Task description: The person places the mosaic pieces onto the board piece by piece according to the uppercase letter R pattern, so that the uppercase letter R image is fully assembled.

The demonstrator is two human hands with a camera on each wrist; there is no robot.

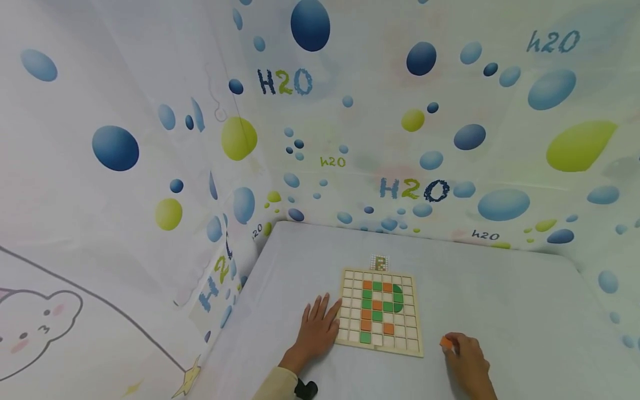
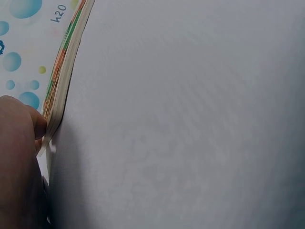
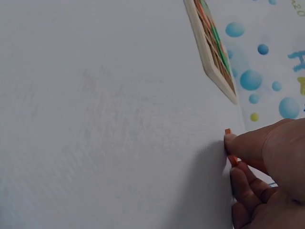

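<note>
A square wooden tile board (image 1: 417, 333) lies on the table, filled with cream tiles and with orange and green ones forming a letter P. My left hand (image 1: 318, 328) rests flat at the board's left edge, fingers spread and straight; in the left wrist view, part of that hand (image 2: 19, 143) touches the board's side (image 2: 66, 71). To the right of the board, my right hand (image 1: 467, 358) pinches a small orange tile (image 1: 446, 343) between thumb and fingers. In the right wrist view the orange tile (image 3: 232, 160) is partly covered by the thumb.
Just behind the board lies a small pattern card (image 1: 380, 263) showing a P. A dark object (image 1: 306, 389) sits by the left sleeve (image 1: 280, 383). The white-covered table (image 1: 525, 300) meets a wall sheet (image 1: 350, 128) printed with blue and green drops.
</note>
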